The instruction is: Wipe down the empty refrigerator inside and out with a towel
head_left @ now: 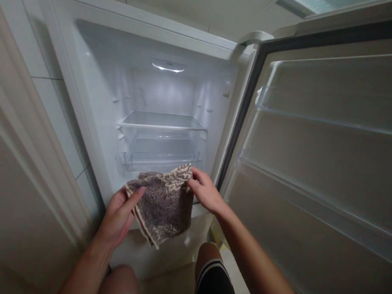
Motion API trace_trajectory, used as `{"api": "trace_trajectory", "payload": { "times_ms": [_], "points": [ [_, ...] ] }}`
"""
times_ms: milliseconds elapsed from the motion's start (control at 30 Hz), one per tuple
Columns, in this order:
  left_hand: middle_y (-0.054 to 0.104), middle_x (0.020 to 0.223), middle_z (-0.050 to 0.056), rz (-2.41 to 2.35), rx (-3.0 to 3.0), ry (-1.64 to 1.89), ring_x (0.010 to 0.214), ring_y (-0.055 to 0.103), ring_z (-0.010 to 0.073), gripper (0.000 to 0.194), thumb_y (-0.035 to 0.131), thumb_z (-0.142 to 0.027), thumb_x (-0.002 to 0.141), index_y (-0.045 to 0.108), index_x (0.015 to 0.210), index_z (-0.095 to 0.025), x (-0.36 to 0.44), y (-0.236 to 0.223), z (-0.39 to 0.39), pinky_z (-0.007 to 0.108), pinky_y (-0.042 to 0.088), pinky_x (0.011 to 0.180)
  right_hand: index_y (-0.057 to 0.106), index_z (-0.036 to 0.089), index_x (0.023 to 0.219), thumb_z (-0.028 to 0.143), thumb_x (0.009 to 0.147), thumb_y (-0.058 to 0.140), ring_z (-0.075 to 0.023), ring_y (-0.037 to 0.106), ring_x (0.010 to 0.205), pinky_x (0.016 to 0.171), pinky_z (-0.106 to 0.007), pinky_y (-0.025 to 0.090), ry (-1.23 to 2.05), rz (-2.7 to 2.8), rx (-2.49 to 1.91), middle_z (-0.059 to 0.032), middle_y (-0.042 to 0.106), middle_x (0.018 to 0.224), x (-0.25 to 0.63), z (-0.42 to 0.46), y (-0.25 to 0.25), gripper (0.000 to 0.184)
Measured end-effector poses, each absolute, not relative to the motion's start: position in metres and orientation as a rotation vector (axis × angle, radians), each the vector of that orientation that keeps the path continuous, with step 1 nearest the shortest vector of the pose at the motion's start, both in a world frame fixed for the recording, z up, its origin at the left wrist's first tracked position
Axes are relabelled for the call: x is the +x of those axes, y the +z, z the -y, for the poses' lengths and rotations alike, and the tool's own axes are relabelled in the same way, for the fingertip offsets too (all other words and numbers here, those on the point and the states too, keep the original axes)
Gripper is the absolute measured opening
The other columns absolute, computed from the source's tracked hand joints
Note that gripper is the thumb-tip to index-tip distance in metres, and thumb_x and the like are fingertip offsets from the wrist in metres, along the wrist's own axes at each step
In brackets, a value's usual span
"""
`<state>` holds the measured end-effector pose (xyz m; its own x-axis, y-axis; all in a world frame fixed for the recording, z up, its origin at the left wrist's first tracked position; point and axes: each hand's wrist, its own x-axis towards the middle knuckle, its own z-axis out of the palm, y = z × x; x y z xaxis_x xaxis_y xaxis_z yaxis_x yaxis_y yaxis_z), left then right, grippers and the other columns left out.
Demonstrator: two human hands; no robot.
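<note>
Knees (125, 287) nearest my lens, bare, with dark shorts (216, 286) striped white at the hem on the right leg; floor (169, 291) pale beneath them.

Fridge (86, 64) fills most of my view: white cabinet, open, interior light (167, 66) lit at the top of the back wall. Its door (336, 154) is swung wide to the right, dark gasket along the hinge edge, clear door racks (336, 118) running across it in rows. I see nothing standing on those racks.

Tiled wall (46, 88) flanks the cabinet on the left; a beige panel (15, 172) sits nearer me along the left edge of view.

Inside the cabinet, one glass shelf (164, 121) spans the compartment at mid height. Directly below it, a clear drawer (161, 155), which looks bare.

Cloth (165, 201): brown-grey towel with a pale patterned border, hanging in front of the cabinet's lower front edge, just below the drawer. Held off every surface, folded over, lower corner drooping toward the knees.

Left hand (119, 216) pinches the cloth's left edge, thumb on top, fingers behind. Right hand (204, 191) grips the upper right corner, fingers closed on the patterned border. Both hands clamped on the cloth, set apart by its width, both forearms bare.
</note>
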<state>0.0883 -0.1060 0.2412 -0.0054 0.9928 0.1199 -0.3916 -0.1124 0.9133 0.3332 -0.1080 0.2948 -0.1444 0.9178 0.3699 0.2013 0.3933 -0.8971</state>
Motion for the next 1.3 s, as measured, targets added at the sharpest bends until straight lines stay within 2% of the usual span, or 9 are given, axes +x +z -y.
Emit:
{"api": "trace_trajectory", "payload": {
  "times_ms": [133,300,400,500,700,867,967,1100,1300],
  "points": [
    [0.073,0.079,-0.004,-0.882,1.171,1.476,0.076,0.072,0.0184,0.065,0.099,-0.061,0.07,0.061,0.108,-0.024,0.092,0.252,0.101,0.026,0.057,0.072,0.059,0.026,0.133,0.017,0.078,0.061,-0.016,0.057,0.087,0.079,-0.028,0.045,0.819,1.784,-0.935,-0.0002,0.065,0.111,0.337,0.114,0.303,0.056],
    [0.075,0.081,-0.002,-0.866,1.4,1.48,0.075,0.069,0.016,0.054,0.097,-0.06,0.072,0.067,0.099,-0.024,0.09,0.262,0.1,0.024,0.054,0.07,0.071,0.021,0.105,0.009,0.08,0.059,-0.0172,0.058,0.091,0.08,-0.027,0.043,0.633,1.978,-1.0,-0.0013,0.066,0.1,0.344,0.114,0.307,0.031],
    [0.081,0.1,0.007,-0.86,1.462,1.307,0.091,0.074,0.0219,0.049,0.095,-0.059,0.073,0.08,0.099,-0.02,0.085,0.261,0.101,0.03,0.059,0.083,0.065,0.023,0.126,0.006,0.08,0.055,-0.016,0.058,0.089,0.081,-0.028,0.046,0.713,1.991,-0.941,-0.0012,0.065,0.108,0.347,0.115,0.308,0.051],
    [0.082,0.107,0.012,-0.818,1.388,1.226,0.104,0.075,0.0289,0.045,0.096,-0.058,0.072,0.086,0.092,-0.019,0.082,0.259,0.103,0.037,0.06,0.093,0.064,0.024,0.128,0.0,0.076,0.048,-0.0207,0.06,0.112,0.103,-0.038,0.049,0.646,2.17,-0.884,-0.0053,0.062,0.121,0.351,0.12,0.317,0.059],
    [0.077,0.106,0.009,-0.937,1.593,1.45,0.107,0.068,0.026,0.039,0.091,-0.056,0.078,0.091,0.103,-0.026,0.086,0.264,0.101,0.033,0.056,0.094,0.064,0.023,0.132,-0.006,0.079,0.043,-0.0216,0.058,0.128,0.114,-0.042,0.046,0.641,2.36,-0.837,-0.0079,0.061,0.13,0.357,0.129,0.33,0.064],
    [0.076,0.096,0.007,-0.95,1.71,1.566,0.094,0.069,0.0223,0.027,0.09,-0.051,0.081,0.091,0.096,-0.028,0.089,0.269,0.098,0.029,0.053,0.077,0.072,0.019,0.106,0.007,0.086,0.061,-0.0171,0.063,0.089,0.086,-0.031,0.047,0.527,2.325,-1.158,-0.0017,0.071,0.099,0.358,0.129,0.325,0.027],
    [0.076,0.089,0.005,-0.979,1.798,1.639,0.086,0.068,0.0207,0.023,0.091,-0.049,0.08,0.089,0.088,-0.027,0.084,0.27,0.094,0.028,0.05,0.072,0.072,0.019,0.093,0.025,0.091,0.073,-0.0154,0.064,0.083,0.08,-0.029,0.046,0.626,2.206,-1.172,0.0003,0.073,0.09,0.361,0.128,0.323,0.007],
    [0.073,0.078,0.002,-1.057,1.731,1.676,0.071,0.062,0.017,0.034,0.096,-0.055,0.072,0.082,0.077,-0.024,0.072,0.266,0.089,0.027,0.046,0.064,0.064,0.019,0.085,0.053,0.099,0.071,-0.0129,0.056,0.073,0.068,-0.026,0.041,0.795,1.983,-1.096,0.001,0.065,0.079,0.365,0.122,0.318,0.037],
    [0.073,0.075,0.003,-1.114,1.458,1.498,0.066,0.061,0.0164,0.056,0.094,-0.071,0.067,0.079,0.083,-0.02,0.074,0.263,0.094,0.025,0.047,0.059,0.061,0.021,0.093,0.063,0.097,0.075,-0.0126,0.048,0.073,0.067,-0.025,0.037,0.773,1.687,-0.993,0.0032,0.056,0.079,0.347,0.115,0.308,0.044]
  ]
}}
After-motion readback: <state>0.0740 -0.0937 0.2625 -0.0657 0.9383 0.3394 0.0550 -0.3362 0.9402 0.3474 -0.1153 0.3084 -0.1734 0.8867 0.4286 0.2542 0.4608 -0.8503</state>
